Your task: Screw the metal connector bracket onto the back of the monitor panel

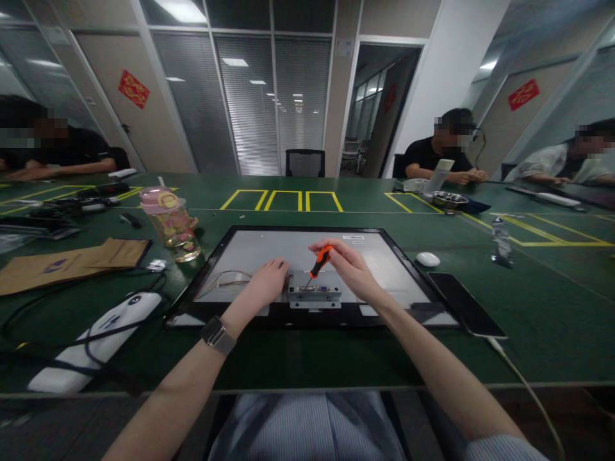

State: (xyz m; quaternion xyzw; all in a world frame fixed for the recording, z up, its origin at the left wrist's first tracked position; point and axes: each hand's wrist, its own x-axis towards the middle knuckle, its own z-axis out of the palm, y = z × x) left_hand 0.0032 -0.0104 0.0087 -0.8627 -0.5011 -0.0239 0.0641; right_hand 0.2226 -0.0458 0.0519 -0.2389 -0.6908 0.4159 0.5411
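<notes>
A: Where do things stand on the panel [254, 248]?

B: It lies flat on the counter [269, 358], grey back up inside its black edge. The bracket [314, 296] sits on it, at the middle of the near side.

A: And the right hand [352, 267]?

B: It has the screwdriver [321, 261] pinched by its orange and black handle. The shaft slants down, and the tip meets the bracket or comes very near it; I can't tell which.

A: What's the left hand [268, 282] up to?

B: It rests at the bracket's left end, fingers bent over the panel. The fingertips are partly hidden, so I can't say whether they grip anything.

A: So how much is done?

B: The bracket is in place on the panel, at least by position, and the screwdriver is at it. There are dark dots along its lower flange, but they're too small to tell holes from screws. I can't judge how many are fastened, if any.

A: Anything loose?

B: Thin wires [230, 275] curve over the panel, left of the bracket. Where they end is unclear, so I wouldn't call them connected.

A: Beyond that?

B: A phone [466, 306] lies just right of the panel, and a bottle [175, 227] stands to its left.
</notes>
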